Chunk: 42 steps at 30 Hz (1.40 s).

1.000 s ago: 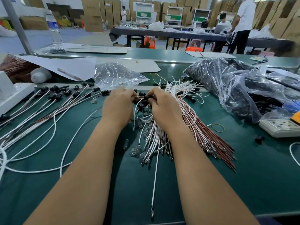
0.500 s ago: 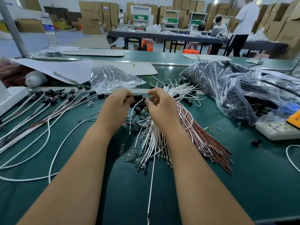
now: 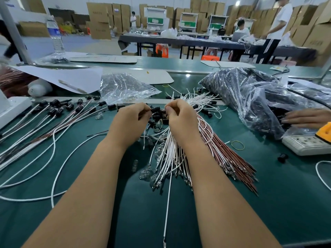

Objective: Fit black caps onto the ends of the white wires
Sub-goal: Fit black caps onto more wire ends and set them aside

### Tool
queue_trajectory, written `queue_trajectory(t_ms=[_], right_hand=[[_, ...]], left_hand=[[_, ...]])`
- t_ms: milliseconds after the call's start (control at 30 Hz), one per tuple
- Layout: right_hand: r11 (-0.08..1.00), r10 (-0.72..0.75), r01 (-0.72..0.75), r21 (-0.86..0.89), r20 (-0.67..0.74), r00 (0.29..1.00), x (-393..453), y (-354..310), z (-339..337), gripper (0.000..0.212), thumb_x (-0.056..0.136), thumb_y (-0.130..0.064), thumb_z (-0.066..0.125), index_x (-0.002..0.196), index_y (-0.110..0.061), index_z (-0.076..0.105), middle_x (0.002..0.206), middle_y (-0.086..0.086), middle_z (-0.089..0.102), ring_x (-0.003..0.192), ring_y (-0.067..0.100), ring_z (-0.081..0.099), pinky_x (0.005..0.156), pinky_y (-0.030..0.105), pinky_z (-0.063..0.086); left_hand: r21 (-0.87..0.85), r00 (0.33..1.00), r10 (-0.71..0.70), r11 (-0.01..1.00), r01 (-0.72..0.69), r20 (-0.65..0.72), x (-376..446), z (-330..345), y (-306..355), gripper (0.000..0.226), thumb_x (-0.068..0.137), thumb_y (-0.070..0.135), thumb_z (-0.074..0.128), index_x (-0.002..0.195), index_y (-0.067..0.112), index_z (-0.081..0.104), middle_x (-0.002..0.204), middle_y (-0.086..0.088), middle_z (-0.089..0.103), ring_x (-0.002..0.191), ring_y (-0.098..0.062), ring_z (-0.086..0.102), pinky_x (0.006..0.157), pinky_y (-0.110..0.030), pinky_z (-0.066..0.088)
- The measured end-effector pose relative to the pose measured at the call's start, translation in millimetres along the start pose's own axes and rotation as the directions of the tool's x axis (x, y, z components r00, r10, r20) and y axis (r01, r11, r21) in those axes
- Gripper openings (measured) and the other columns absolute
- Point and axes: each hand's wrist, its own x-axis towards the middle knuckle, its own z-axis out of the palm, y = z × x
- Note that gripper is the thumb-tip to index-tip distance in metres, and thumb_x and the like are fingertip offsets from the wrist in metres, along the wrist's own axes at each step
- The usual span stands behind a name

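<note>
A black cap (image 3: 155, 110) sits between your two hands, above the green tabletop (image 3: 279, 190). Your left hand (image 3: 131, 120) pinches it with curled fingers; your right hand (image 3: 180, 116) — fingers also curled — pinches something at the cap's other end, too small to tell. Below them at 6 o'clock fans the bundle of white wires (image 3: 172, 154); capped wires (image 3: 53, 115) lie at 9 o'clock — a bag of caps (image 3: 250, 97) at 2.

Surface (image 3: 268, 203): matt green mat, smooth.
Caps (image 3: 155, 110): black plastic, slightly glossy.
Wires (image 3: 172, 151): white smooth insulation, bare metal ends.
Bags (image 3: 125, 86): clear crinkled plastic, shiny.
Power strip (image 3: 304, 144): white hard plastic.
Boxes (image 3: 100, 20): brown cardboard.
</note>
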Motion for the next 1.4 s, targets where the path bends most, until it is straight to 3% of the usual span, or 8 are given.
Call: queue_trajectory(t_ms=[200, 333, 733, 867, 967, 1067, 1200, 1400], right_hand=[[0.998, -0.049, 0.050, -0.044, 0.022, 0.999, -0.9, -1.1, 0.4, 0.008, 0.094, -0.005, 0.055, 0.093, -0.007, 0.062, 0.084, 0.001, 0.060, 0.076, 0.011, 0.055, 0.066, 0.012, 0.042], [0.996, -0.064, 0.067, -0.065, 0.053, 0.997, -1.8, -2.1, 0.7, 0.007, 0.094, -0.005, 0.055, 0.095, -0.006, 0.062, 0.086, 0.003, 0.061, 0.078, 0.015, 0.057, 0.071, 0.025, 0.047], [0.999, 0.033, -0.032, 0.024, -0.030, 0.999, -0.7, -0.6, 3.6, 0.007, 0.092, -0.012, 0.060, 0.087, -0.017, 0.059, 0.075, -0.011, 0.057, 0.067, -0.001, 0.054, 0.060, 0.008, 0.043], [1.000, 0.005, -0.005, 0.002, -0.062, 0.998, -1.1, -4.0, 4.8, 0.009, 0.090, -0.010, 0.061, 0.084, -0.016, 0.062, 0.071, -0.012, 0.058, 0.066, 0.000, 0.056, 0.059, 0.010, 0.044], [1.000, 0.001, 0.000, 0.021, -0.040, 0.999, -4.1, -6.8, 8.1, 0.008, 0.086, -0.008, 0.061, 0.085, -0.015, 0.065, 0.072, -0.009, 0.061, 0.067, 0.006, 0.059, 0.065, 0.022, 0.051], [0.999, -0.028, 0.029, 0.029, -0.040, 0.999, -6.6, -8.1, 9.0, 0.005, 0.085, -0.012, 0.066, 0.082, -0.016, 0.066, 0.072, -0.008, 0.064, 0.068, 0.009, 0.062, 0.068, 0.031, 0.055], [0.996, -0.076, 0.079, 0.042, -0.055, 0.996, -7.4, -8.7, 8.1, 0.008, 0.084, -0.013, 0.070, 0.079, -0.013, 0.064, 0.070, -0.004, 0.065, 0.068, 0.014, 0.063, 0.069, 0.037, 0.054], [0.971, 0.074, -0.077, 0.226, 0.023, 0.997, -5.1, -10.6, 12.6, 0.015, 0.084, -0.009, 0.071, 0.096, -0.011, 0.062, 0.078, 0.003, 0.064, 0.069, 0.013, 0.060, 0.069, 0.032, 0.054]], left_hand=[[-0.024, 0.998, -0.005, 1.000, 0.007, 0.055, -0.5, 0.1, 6.1, 0.008, 0.093, 0.014, 0.056, 0.089, 0.009, 0.062, 0.073, -0.006, 0.066, 0.060, -0.021, 0.054, 0.060, -0.033, 0.044], [-0.092, 0.991, -0.078, 0.992, 0.088, 0.105, -1.3, 0.2, 5.8, 0.014, 0.094, 0.018, 0.053, 0.081, 0.015, 0.058, 0.068, -0.005, 0.064, 0.055, -0.016, 0.050, 0.057, -0.033, 0.044], [-0.293, 0.986, -0.121, 0.944, 0.150, 0.115, -0.8, 3.3, 7.2, 0.010, 0.093, 0.009, 0.057, 0.084, 0.008, 0.063, 0.069, -0.012, 0.063, 0.046, -0.003, 0.040, 0.047, -0.013, 0.035], [-0.291, 0.993, -0.108, 0.949, 0.118, 0.050, -0.7, 4.7, 6.2, 0.010, 0.091, 0.013, 0.062, 0.082, 0.009, 0.066, 0.065, -0.012, 0.064, 0.049, -0.009, 0.044, 0.050, -0.017, 0.037], [-0.284, 0.995, -0.100, 0.953, 0.100, 0.014, -0.1, 4.5, 5.6, 0.009, 0.090, 0.015, 0.063, 0.084, 0.010, 0.067, 0.065, -0.012, 0.065, 0.050, -0.012, 0.047, 0.052, -0.023, 0.041], [-0.259, 0.993, -0.117, 0.959, 0.110, -0.011, 1.0, 4.1, 5.1, 0.006, 0.090, 0.016, 0.064, 0.088, 0.010, 0.067, 0.071, -0.012, 0.066, 0.058, -0.019, 0.055, 0.059, -0.032, 0.049], [-0.213, 0.997, -0.080, 0.974, 0.074, -0.020, 0.9, 2.0, 8.3, 0.009, 0.090, 0.018, 0.065, 0.088, 0.009, 0.065, 0.078, -0.004, 0.065, 0.075, -0.020, 0.061, 0.069, -0.031, 0.050], [-0.273, 0.997, -0.067, 0.959, 0.071, 0.024, 2.6, -0.1, 13.8, 0.005, 0.090, 0.006, 0.063, 0.092, 0.003, 0.066, 0.082, -0.011, 0.065, 0.076, -0.020, 0.058, 0.072, -0.034, 0.049]])
